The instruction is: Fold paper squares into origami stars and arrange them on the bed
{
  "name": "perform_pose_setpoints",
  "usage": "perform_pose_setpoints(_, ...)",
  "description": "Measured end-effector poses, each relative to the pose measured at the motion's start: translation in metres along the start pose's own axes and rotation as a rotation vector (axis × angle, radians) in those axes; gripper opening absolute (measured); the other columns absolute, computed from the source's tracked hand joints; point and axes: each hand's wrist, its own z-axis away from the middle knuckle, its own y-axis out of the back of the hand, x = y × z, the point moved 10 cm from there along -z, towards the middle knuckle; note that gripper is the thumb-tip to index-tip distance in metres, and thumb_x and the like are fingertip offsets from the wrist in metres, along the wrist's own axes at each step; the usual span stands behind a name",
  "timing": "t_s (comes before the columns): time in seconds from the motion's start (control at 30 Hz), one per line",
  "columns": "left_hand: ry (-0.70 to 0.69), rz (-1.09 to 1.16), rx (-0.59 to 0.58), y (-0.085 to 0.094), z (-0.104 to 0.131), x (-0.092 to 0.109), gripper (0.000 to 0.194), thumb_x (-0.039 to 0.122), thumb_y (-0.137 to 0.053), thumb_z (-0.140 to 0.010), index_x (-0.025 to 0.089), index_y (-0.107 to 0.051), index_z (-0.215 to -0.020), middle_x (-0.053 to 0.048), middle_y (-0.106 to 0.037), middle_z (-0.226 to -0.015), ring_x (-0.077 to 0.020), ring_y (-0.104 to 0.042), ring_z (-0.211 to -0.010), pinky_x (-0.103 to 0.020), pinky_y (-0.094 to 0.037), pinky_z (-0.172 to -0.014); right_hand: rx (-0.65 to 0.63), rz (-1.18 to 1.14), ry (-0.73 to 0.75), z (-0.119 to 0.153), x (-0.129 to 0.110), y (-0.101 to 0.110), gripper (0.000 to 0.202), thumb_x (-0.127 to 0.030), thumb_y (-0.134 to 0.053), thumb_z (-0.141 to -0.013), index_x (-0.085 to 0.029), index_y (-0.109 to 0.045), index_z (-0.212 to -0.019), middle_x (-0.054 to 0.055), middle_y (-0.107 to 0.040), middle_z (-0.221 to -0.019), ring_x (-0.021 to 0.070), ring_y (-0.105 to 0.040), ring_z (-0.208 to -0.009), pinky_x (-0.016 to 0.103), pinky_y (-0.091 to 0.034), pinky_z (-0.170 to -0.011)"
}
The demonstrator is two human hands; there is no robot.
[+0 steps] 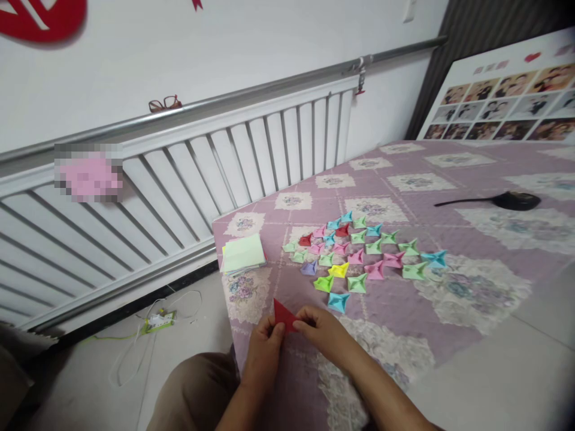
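Note:
A folded piece of red paper (284,314), pointed at its top left, is held between my two hands over the near part of the table. My left hand (264,344) pinches its lower left side with thumb and fingers. At its right corner, my right hand (320,329) grips the paper the same way. Just beyond my hands stand several small folded paper boats (357,282) in rows, coloured green, pink, blue, red, yellow and purple. To the left lies a stack of paper sheets (244,254) with a pale green one on top.
The table (287,287) wears a purple cloth with floral patches. A black object with a thin tail (516,200) lies at the far right. Behind the table runs a white radiator (251,158), with glasses (165,104) above it. A power strip (159,321) rests on the floor.

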Motion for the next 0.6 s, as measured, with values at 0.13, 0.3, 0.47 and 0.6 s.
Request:
perform_pose_setpoints(0.13, 0.01, 0.032, 0.006, 0.002, -0.001, -0.003, 0.022, 0.039, -0.057, -0.079, 0.017, -0.057, -0.075, 0.003, -0.055, -0.066, -0.0131, -0.045, -0.062, -0.024, -0.034, -0.061, 0.063, 0.053, 0.04, 0.001, -0.006, 0.005, 0.014, -0.027, -0.054, -0.073, -0.02, -0.054, -0.061, -0.004, -0.051, -0.058, 0.0127, -0.045, -0.059, 0.026, -0.031, -0.056)
perform_pose_setpoints(0.3, 0.014, 0.082, 0.03, 0.005, -0.002, -0.006, 0.025, 0.041, -0.059, -0.079, 0.017, -0.056, -0.073, 0.005, -0.05, -0.062, -0.0112, -0.04, -0.058, -0.023, -0.031, -0.057, 0.081, 0.056, 0.03, 0.0, -0.008, 0.004, 0.014, -0.028, -0.056, -0.071, -0.021, -0.054, -0.06, -0.004, -0.051, -0.058, 0.0132, -0.046, -0.059, 0.026, -0.031, -0.056)
perform_pose_setpoints(0.47, 0.039, 0.109, 0.037, 0.006, -0.003, -0.011, 0.026, 0.043, -0.059, -0.078, 0.017, -0.055, -0.074, 0.005, -0.05, -0.062, -0.0106, -0.04, -0.057, -0.022, -0.03, -0.056, 0.061, 0.044, 0.021, 0.002, -0.005, 0.007, 0.013, -0.028, -0.057, -0.071, -0.021, -0.056, -0.061, -0.004, -0.052, -0.057, 0.0125, -0.044, -0.057, 0.025, -0.031, -0.055)
perform_pose_setpoints(0.6, 0.041, 0.118, -0.014, 0.003, -0.005, -0.013, 0.026, 0.042, -0.058, -0.08, 0.017, -0.055, -0.074, 0.005, -0.05, -0.06, -0.0103, -0.04, -0.056, -0.023, -0.03, -0.056, 0.022, 0.034, 0.014, 0.004, -0.004, 0.008, 0.013, -0.029, -0.059, -0.071, -0.02, -0.057, -0.061, -0.005, -0.051, -0.056, 0.0119, -0.043, -0.056, 0.025, -0.031, -0.054)
